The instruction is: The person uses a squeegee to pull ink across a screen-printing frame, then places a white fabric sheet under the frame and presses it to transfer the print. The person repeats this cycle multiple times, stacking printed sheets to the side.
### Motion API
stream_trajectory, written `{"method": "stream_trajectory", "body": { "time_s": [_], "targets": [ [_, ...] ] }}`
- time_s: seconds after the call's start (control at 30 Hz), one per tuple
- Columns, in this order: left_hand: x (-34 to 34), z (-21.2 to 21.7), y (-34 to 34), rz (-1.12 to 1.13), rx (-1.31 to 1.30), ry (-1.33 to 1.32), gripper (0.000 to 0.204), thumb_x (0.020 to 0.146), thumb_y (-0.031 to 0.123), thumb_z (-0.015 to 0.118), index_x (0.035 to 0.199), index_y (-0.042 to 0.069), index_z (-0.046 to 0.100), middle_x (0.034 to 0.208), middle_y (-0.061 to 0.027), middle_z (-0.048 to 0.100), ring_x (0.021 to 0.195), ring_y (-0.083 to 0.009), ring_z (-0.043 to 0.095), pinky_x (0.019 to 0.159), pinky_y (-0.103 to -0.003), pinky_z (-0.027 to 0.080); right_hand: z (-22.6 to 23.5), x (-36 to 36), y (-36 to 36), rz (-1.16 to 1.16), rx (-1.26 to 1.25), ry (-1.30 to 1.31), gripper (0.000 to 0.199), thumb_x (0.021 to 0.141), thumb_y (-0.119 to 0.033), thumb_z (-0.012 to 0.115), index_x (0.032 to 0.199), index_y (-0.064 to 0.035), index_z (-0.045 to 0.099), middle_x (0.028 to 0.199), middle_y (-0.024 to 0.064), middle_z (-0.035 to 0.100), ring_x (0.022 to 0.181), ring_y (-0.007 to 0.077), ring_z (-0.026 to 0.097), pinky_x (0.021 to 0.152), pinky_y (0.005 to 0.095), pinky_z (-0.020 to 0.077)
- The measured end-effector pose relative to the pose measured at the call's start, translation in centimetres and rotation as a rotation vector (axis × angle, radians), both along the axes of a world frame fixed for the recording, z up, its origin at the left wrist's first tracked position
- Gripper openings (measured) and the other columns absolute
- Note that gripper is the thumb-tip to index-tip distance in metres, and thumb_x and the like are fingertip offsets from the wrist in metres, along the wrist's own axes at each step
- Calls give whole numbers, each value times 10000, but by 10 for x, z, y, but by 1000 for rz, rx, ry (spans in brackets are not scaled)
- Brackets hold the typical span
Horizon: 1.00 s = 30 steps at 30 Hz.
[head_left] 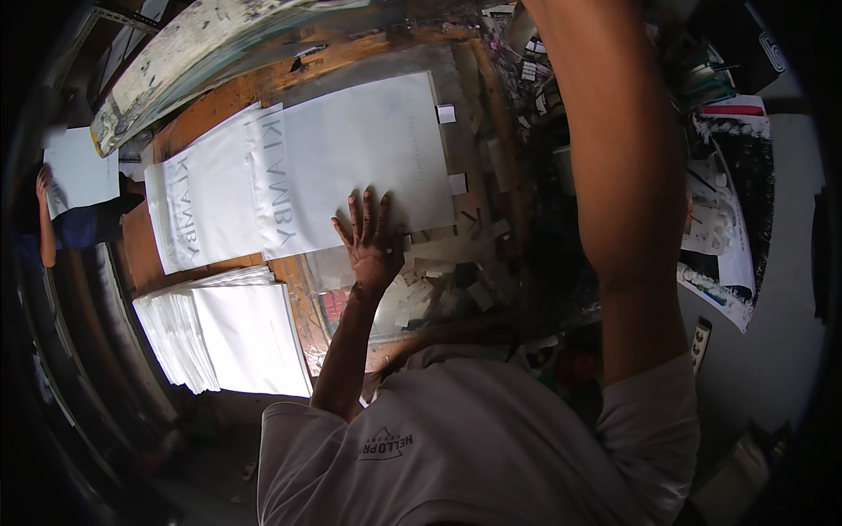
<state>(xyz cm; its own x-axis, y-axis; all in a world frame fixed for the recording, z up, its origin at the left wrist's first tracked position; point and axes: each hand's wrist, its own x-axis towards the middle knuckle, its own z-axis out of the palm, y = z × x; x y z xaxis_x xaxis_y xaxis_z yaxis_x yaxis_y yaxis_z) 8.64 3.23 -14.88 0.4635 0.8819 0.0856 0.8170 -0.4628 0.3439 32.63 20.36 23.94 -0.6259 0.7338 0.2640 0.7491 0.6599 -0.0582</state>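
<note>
My left hand [372,244] rests with its fingers spread near the lower edge of a white printed plastic bag [360,140], which lies flat on the worktop. The bag's left end overlaps a second printed white bag [209,188]. My right arm reaches up past the top edge of the picture, so the right hand is out of sight. Small white tabs [446,114] sit along the bag's right edge.
Nearer me at the left lies a fanned stack of white bags [246,333]. A paint-stained pale frame [189,61] arches over the far left. Another person's hand [44,186] holds a white sheet [83,167]. Stained papers and pots [715,210] stand at the right.
</note>
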Motion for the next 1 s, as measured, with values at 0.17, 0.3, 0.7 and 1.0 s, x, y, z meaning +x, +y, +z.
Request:
{"method": "stream_trajectory", "body": {
  "time_s": [0.17, 0.3, 0.7, 1.0],
  "targets": [
    [-1, 2, 4, -36, 13, -38, 598, 975, 314, 576, 1533, 175, 410, 1648, -132, 248, 1546, -363, 119, 1158, -710, -10, 8, -10, -8, -161, -119, -32, 277, 850, -40, 508, 576, -16, 541, 503, 57, 450, 445, 129, 439, 405, 350, 369],
    [-11, 10, -1, 20, -1, -61, 588, 967, 281, 595, 1519, 163, 430, 1629, -144, 290, 1541, -368, 141, 1165, -694, -7, -3, -22, -5, -410, -308, 244, 375, 903, -139, 535, 547, -25, 516, 481, 38, 427, 432, 127, 420, 419, 387, 343],
    [-62, 56, -86, 588, -1190, -1828, 677, 996, 422, 549, 1543, 100, 313, 1456, -150, 465, 1432, -334, 384, 1121, -636, 305, -292, -62, -220, -432, -281, 465, 457, 815, -33, 598, 1272, -24, 584, 1171, 195, 611, 1096, 410, 581, 958, 516, 469],
    [-50, 58, -75, 989, -1293, -1630, 493, 1030, 463, 462, 1343, 82, 466, 1338, -138, 548, 1384, -299, 442, 1081, -648, 317, -328, -74, -250, -483, -323, 247, 617, 744, 2, 682, 1346, -91, 584, 1273, 179, 600, 1179, 375, 567, 1001, 491, 464]
  ]
}}
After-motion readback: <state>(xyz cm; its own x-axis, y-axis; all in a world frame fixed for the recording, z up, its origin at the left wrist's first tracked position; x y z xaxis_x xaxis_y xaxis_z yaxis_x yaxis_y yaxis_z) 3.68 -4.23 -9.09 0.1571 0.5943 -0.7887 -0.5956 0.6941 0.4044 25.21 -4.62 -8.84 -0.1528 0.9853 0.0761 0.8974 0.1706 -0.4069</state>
